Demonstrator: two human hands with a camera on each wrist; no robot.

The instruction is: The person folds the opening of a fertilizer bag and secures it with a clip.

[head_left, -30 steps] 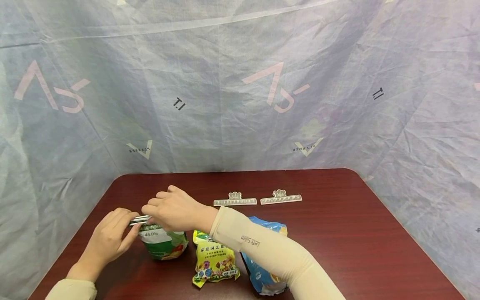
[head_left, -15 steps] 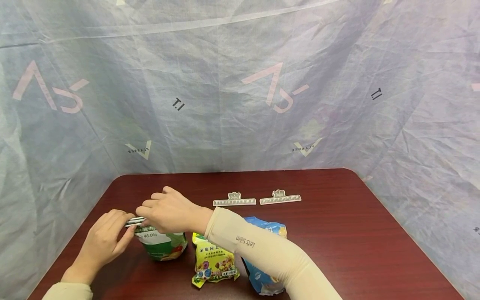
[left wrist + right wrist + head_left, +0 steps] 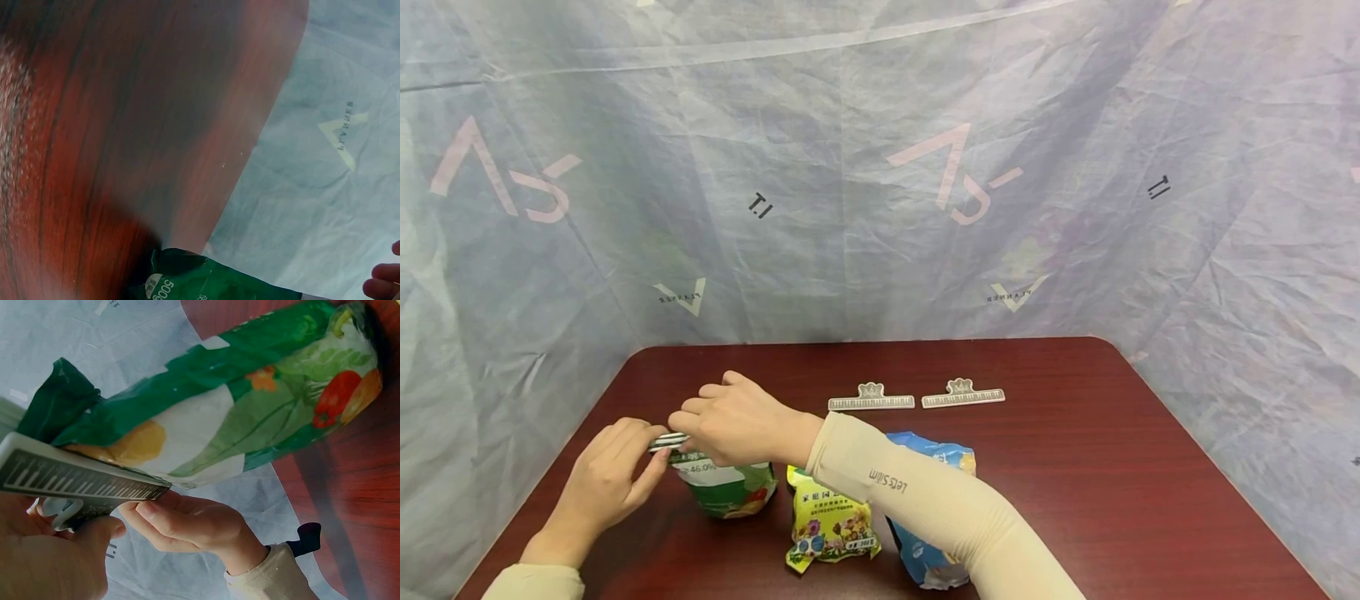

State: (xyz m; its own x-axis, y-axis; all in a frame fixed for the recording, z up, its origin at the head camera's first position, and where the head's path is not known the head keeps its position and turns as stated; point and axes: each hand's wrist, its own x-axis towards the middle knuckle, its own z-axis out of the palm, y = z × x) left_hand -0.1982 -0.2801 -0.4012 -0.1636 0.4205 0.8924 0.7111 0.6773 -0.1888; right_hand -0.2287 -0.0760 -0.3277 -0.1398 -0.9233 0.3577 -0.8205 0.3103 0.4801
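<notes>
A green-and-white bag (image 3: pixel 730 492) printed with vegetables stands upright at the table's left. Along its top edge lies a piano-key clip (image 3: pixel 75 475). My right hand (image 3: pixel 737 425) pinches this clip by its levers, thumb on one side, as the right wrist view shows. At the clip's other end, my left hand (image 3: pixel 606 477) pinches the bag's top edge between thumb and fingers. In the left wrist view only the green side of the bag (image 3: pixel 219 278) and a few fingertips appear, so the left hand's hold is hidden there.
A yellow fertilizer bag (image 3: pixel 831 525) lies right of the green one. Beyond it, a blue bag (image 3: pixel 925 550) is partly covered by my right sleeve (image 3: pixel 917 492). Two more piano-key clips, a left one (image 3: pixel 871 400) and a right one (image 3: pixel 962 394), lie farther back on the table (image 3: pixel 1120 500).
Both hands have shifted slightly left, carrying the clip and the bag's top edge with them. The other bags and the two loose clips stay in place.
</notes>
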